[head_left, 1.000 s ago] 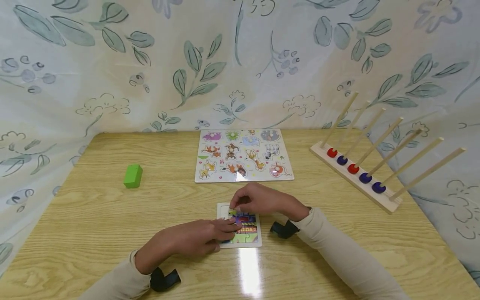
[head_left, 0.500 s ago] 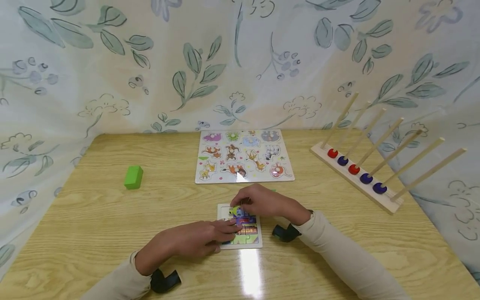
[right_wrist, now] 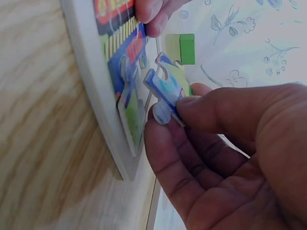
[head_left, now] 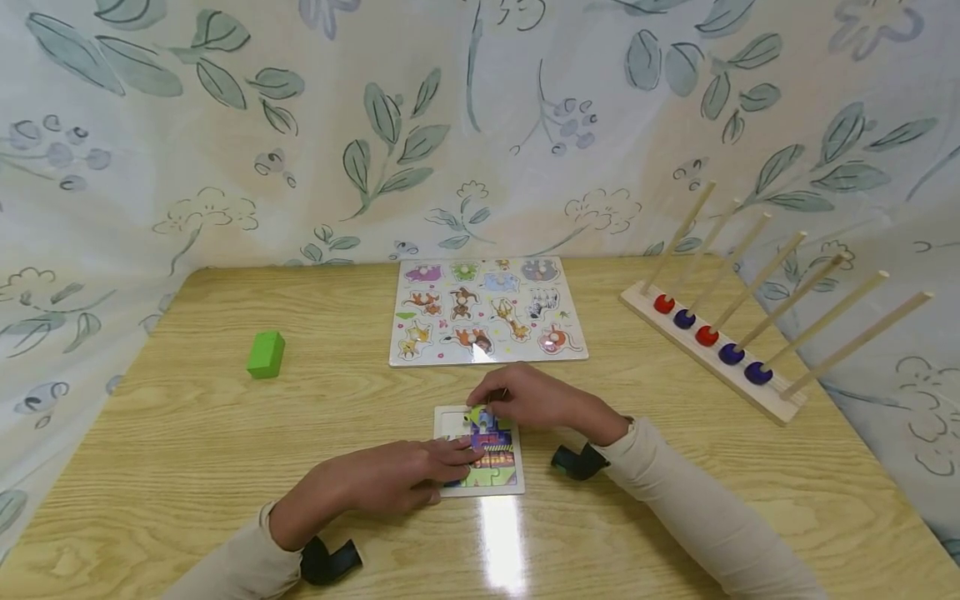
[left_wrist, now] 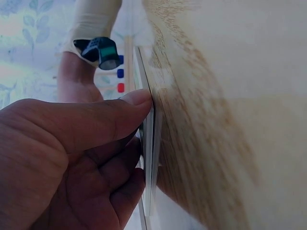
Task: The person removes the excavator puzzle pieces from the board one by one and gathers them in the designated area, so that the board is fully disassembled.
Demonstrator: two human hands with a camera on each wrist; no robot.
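One puzzle piece (right_wrist: 165, 93) pinched in right hand (head_left: 536, 400), tilted over top edge of small jigsaw tray (head_left: 447, 417), lower centre of frame. Left hand (head_left: 386, 483) flat, pressing tray's left side. Risks: tabs misaligned, piece jamming; seated neighbours popping loose; tray sliding on glossy table (head_left: 187, 433).

We see bare table (head_left: 225, 433) on the left, where only the green block (head_left: 266, 352) stands, well apart from the small puzzle tray (head_left: 480, 450). Straight ahead, the animal puzzle board (head_left: 487, 310) lies flat just beyond the tray, low enough to pass over. To the right, the peg rack (head_left: 712, 354) leans its long rods up and outward, barring that side, with open table between it and the tray
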